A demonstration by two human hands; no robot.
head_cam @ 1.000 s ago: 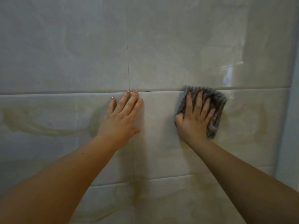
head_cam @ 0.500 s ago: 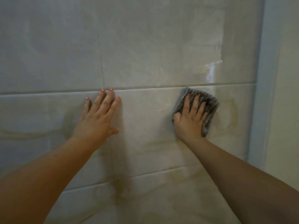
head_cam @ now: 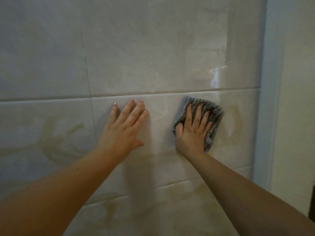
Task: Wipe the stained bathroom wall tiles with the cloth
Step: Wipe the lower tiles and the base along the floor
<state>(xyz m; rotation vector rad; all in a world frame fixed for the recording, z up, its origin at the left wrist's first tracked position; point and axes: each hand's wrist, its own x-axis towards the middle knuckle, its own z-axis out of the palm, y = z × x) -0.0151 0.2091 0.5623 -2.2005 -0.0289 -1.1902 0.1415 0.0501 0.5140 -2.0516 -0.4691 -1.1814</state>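
Tiled wall (head_cam: pixel 153 57), right hand (head_cam: pixel 192 132) flat on cloth (head_cam: pixel 213 109)

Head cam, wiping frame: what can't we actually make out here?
Head view: tile under the cloth, covered by cloth and right hand; stain there unknown.
Head view: cloth's full outline, mostly under the right hand.
Head view: left hand, palm contact with the wall tiles hidden by the hand's back.
Head view: dark object at right edge, cut off by the frame.
Head view: yellowish marks, stain or veining, too soft to tell.
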